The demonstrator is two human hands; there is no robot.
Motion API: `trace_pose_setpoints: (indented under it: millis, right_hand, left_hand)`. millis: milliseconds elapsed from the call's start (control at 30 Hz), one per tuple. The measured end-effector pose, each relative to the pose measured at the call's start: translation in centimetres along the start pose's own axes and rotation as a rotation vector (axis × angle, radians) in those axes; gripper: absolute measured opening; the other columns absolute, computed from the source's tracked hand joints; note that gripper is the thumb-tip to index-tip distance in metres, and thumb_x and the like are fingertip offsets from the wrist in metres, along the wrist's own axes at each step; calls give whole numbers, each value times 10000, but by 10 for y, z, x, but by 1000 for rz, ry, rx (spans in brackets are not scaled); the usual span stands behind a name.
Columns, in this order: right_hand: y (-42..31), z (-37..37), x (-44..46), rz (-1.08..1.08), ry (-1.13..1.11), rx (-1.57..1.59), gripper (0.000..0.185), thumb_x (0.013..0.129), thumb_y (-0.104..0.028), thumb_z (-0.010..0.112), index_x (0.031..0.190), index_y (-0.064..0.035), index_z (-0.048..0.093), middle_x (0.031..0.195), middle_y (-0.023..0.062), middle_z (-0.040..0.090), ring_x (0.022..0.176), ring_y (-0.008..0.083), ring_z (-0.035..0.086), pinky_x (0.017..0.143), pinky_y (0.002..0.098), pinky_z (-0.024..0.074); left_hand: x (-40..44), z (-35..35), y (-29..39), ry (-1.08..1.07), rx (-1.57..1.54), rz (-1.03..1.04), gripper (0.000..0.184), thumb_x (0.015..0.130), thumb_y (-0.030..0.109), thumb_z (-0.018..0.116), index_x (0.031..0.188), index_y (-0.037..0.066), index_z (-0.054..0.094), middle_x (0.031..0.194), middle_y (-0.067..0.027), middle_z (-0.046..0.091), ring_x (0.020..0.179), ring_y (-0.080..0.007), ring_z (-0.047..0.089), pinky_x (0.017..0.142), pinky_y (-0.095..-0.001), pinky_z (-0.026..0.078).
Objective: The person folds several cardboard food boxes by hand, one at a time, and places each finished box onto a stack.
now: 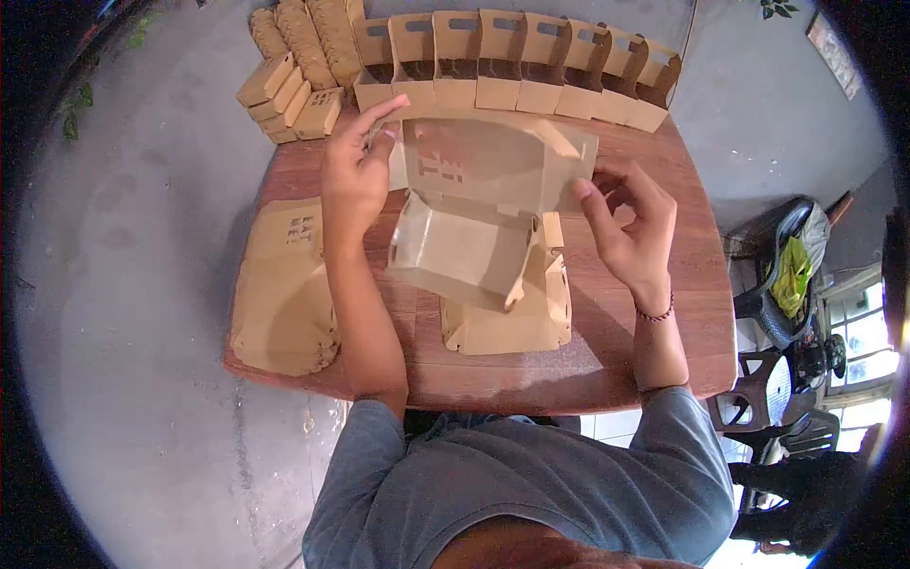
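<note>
A partly folded cardboard box (464, 248) is held up above the table, its tray side walls raised and its lid (493, 156) standing open at the far side. Printed lettering shows on the lid. My left hand (358, 180) grips the lid's left flap near the thumb, with the index finger stretched out beyond it. At the lid's right edge, my right hand (633, 218) pinches the cardboard between thumb and curled fingers. Below the held box, a flat cardboard blank (507, 330) lies on the table, partly hidden.
A stack of flat printed blanks (280, 303) lies left on the wooden table (654, 332). Handled cardboard carriers (502, 59) line the far edge. Closed boxes (284, 95) are piled at the far left. Chairs (777, 275) and a person's dark sleeve (806, 493) appear at right.
</note>
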State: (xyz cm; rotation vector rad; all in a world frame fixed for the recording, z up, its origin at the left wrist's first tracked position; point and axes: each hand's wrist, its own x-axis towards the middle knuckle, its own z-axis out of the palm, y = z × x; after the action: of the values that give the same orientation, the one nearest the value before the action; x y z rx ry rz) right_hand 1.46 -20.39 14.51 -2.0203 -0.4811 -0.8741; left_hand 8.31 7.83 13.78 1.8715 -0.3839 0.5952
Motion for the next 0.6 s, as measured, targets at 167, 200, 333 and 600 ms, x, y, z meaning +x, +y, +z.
trace_pose_setpoints:
  millis: [167,200,333,600]
  right_hand:
    - [10,12,-6,120,-40,95,118,878,-119,728,883,-3,706,662,74,632,564,95,549,527,251,437]
    - [9,14,-5,134,-25,113,116,878,-111,724,850,-1,702,647,74,625,564,89,546,526,252,434]
    - [13,18,-5,225,-11,103,149,877,-122,738,806,0,690,632,72,620,550,88,538,522,255,436]
    - [8,29,-8,78,104,0,203,866,-153,771,779,1,672,635,91,637,528,118,575,504,266,454]
  left_hand:
    - [-2,0,2,-95,-20,-29,353,949,17,585,1298,40,631,1224,-129,688,1071,-145,652,878,-287,497]
    - [-2,1,3,-85,-41,-77,359,936,35,617,1294,40,634,1242,-131,682,1092,-146,647,881,-292,495]
    - [-6,11,8,92,17,-94,383,899,139,707,1264,39,645,1194,-124,696,1055,-153,665,838,-268,492]
    - [-30,42,83,-278,71,-200,365,920,231,722,1216,29,654,870,-57,707,711,-75,614,620,-259,490]
